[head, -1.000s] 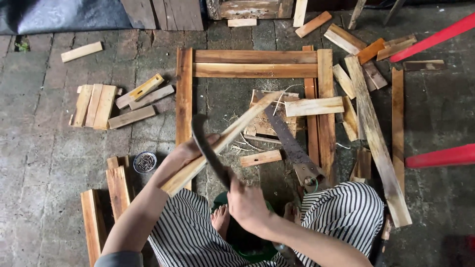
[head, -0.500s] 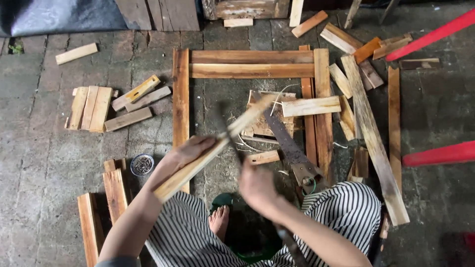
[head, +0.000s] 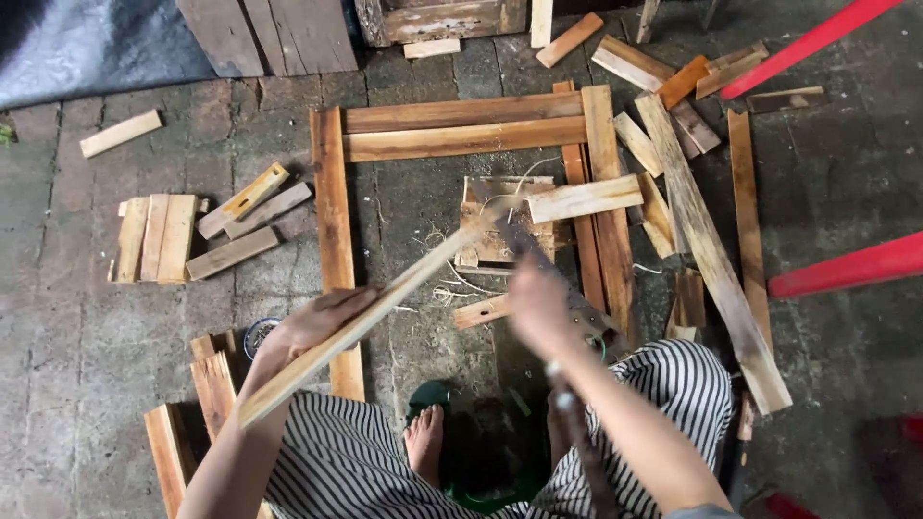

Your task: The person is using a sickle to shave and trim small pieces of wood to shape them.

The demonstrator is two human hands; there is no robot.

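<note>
Two hands work: left hand (head: 312, 327) grips the wooden strip (head: 385, 306); right hand (head: 538, 303) is blurred, grip indeterminable. Strokes should land beyond the holding fingers.

Your left hand (head: 312, 327) holds a long wooden stick (head: 375, 312) that slants up toward a small block of wood (head: 495, 235). Your right hand (head: 538, 308) is blurry, so you cannot tell what it grips. A saw (head: 567, 298) lies just under it. A wooden frame (head: 332, 211) lies flat on the stone floor (head: 77, 308). A little tin (head: 255, 336) sits near your left hand.
</note>
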